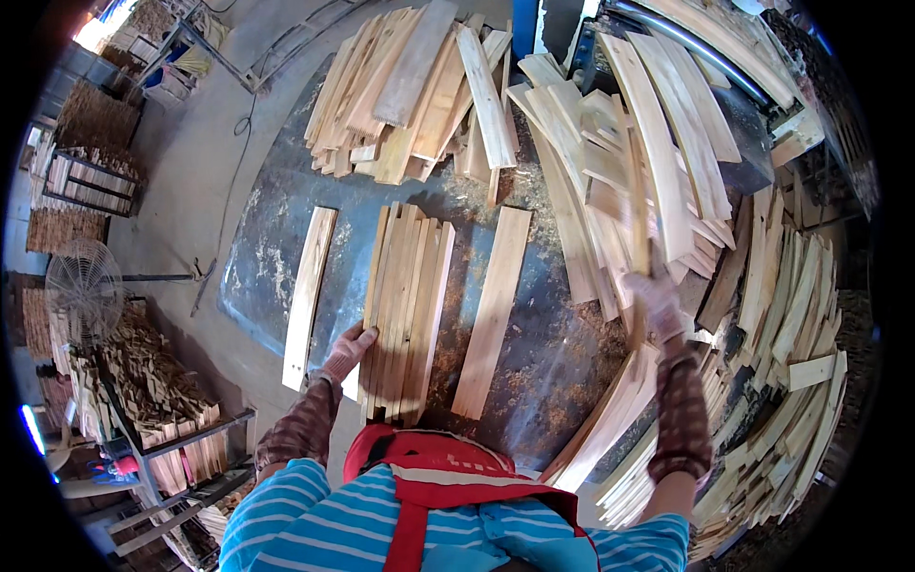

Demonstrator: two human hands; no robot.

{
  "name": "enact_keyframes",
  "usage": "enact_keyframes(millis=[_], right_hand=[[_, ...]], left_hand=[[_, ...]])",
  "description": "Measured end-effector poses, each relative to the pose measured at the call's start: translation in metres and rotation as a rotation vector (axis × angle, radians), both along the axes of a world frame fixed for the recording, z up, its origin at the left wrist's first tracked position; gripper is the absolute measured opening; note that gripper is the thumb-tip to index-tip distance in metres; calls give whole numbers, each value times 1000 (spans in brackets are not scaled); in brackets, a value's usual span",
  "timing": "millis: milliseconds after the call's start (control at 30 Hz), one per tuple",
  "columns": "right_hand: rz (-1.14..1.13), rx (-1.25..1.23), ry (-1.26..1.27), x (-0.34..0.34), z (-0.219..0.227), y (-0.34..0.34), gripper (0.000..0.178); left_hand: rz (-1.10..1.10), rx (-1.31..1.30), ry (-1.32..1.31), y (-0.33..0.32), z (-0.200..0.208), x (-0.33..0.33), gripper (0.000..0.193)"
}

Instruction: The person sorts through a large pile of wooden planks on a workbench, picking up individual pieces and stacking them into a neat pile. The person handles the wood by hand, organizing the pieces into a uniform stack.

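My left hand is closed at the near left side of a row of wooden strips, its thumb against the outermost one. The strips stand close together on the dark table. One flat board lies to the left of the row, and another board lies to its right. Over on the right, my right hand is closed around a long narrow wooden strip, blurred by motion. That strip passes over a loose pile of boards.
A heap of boards covers the table's far side. More wooden strips are stacked along the right, and some boards lie near my right forearm. At the left stand a fan and a rack of wood pieces.
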State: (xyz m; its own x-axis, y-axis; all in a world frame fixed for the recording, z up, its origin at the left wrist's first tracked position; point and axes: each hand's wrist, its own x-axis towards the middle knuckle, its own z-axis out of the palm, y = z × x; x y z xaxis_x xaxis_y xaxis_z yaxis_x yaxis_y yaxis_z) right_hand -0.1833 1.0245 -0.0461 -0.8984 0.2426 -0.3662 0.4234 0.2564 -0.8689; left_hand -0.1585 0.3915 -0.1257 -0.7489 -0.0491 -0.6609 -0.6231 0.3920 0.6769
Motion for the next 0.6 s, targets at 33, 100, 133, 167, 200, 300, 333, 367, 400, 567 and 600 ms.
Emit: enact_keyframes(millis=[33,100,133,167,200,300,333,367,400,567,600], right_hand=[[-11,-418,169,35,-52,-4,102],[27,-758,161,52,-81,-75,86],[41,-639,46,44,-40,-142,84],[55,-514,-56,41,10,-208,82],[-79,-555,102,50,5,-253,79],[245,-363,-61,71,-63,-340,95],[285,-155,-47,76,-83,-359,99],[298,63,-53,81,-106,-372,103],[290,256,-73,80,-109,-378,105],[343,287,-57,53,-50,-327,97],[259,301,75,50,-44,-309,96]], left_hand=[[-44,7,-3,15,5,-14,71],[-36,56,-1,9,4,-11,74],[-12,67,-10,2,0,-2,75],[14,65,2,-2,-5,4,74],[8,73,22,1,-11,0,72],[-7,65,67,-1,-19,-4,65],[-9,65,88,4,-22,-7,62],[-53,38,147,18,-8,-8,58],[-2,45,132,17,-4,-4,53],[9,226,140,-3,-18,7,56],[-11,134,125,0,-10,5,61]])
